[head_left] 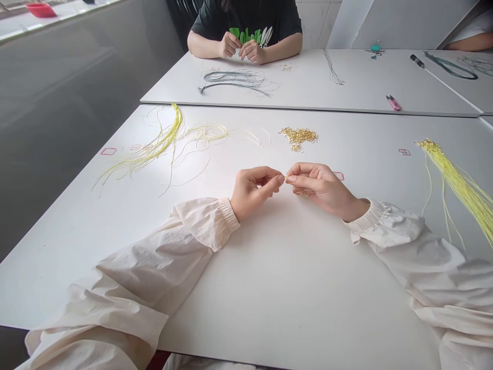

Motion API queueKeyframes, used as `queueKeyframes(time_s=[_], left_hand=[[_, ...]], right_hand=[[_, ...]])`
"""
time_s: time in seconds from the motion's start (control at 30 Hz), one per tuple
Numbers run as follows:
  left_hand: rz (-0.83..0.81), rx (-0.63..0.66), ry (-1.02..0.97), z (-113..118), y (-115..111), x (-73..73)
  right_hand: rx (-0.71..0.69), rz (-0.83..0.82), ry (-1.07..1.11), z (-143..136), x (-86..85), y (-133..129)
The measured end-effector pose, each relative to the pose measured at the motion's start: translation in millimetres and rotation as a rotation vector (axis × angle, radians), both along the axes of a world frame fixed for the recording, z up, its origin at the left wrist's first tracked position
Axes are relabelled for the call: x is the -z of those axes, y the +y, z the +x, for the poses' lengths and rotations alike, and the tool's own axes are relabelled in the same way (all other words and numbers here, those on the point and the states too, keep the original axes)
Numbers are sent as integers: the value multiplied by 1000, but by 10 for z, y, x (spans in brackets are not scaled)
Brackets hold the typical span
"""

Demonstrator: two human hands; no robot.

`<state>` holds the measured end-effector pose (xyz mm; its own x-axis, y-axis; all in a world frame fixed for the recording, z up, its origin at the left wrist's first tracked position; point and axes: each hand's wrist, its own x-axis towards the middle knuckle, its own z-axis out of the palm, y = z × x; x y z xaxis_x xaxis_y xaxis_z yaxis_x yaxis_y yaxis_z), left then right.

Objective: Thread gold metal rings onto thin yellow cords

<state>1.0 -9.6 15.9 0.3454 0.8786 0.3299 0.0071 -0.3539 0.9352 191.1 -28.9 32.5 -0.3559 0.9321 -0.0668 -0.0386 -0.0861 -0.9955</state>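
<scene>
My left hand [256,190] and my right hand [319,186] meet fingertip to fingertip above the middle of the white table. Both are closed in a pinch. A thin yellow cord [304,194] curls out beneath the fingers of my right hand. What sits between the left fingertips is too small to make out. Just beyond my hands lies a pile of small gold metal findings [299,135]. Loose yellow cords [169,136] spread out on the left, and a few short cord pieces [254,137] lie between them and the pile.
At right lies a bundle of yellow cords [458,177] with gold ends. Across the table joint, a person [246,36] works with both hands near dark cords [234,82]. Pink thread snips [393,103] and a dark-handled tool [417,61] rest on the far table.
</scene>
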Motion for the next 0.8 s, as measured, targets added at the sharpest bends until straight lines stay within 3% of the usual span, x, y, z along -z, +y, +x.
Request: queueKeyframes(time_s=[0.17,0.33,0.6,0.8], left_hand=[[-170,-63,-100,-10,67,-24],[-235,-168,-195,-77,249,1],[-289,-425,-371,-464,808,48],[-301,-475,-388,-632,947,63]], right_hand=[[-3,30,-29,-68,56,-72],[-18,114,-138,-149,120,-198],[-151,248,-309,-267,221,-404],[-156,427,-333,-307,270,-466]])
